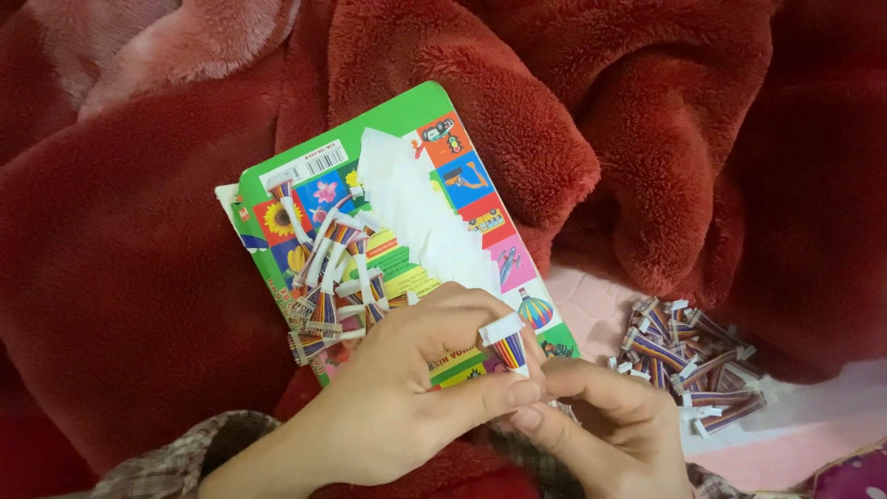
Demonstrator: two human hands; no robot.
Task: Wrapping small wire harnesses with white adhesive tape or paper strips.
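both hands pinch one small ribbon cable [505, 344].
left hand [416, 388] and right hand [605, 416] hold it above the green book [397, 120].

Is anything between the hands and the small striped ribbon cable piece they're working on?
Nothing visible. The left hand and right hand already pinch the rainbow-striped ribbon cable piece with white connector directly, above the green picture book.

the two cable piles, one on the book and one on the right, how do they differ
The book pile lies on the green book; the right pile lies on pink fabric. The book pile shows more white plugs and loose curved ends; the right pile looks darker and packed tighter. Both are short rainbow ribbon cables like the one the left hand and right hand hold.
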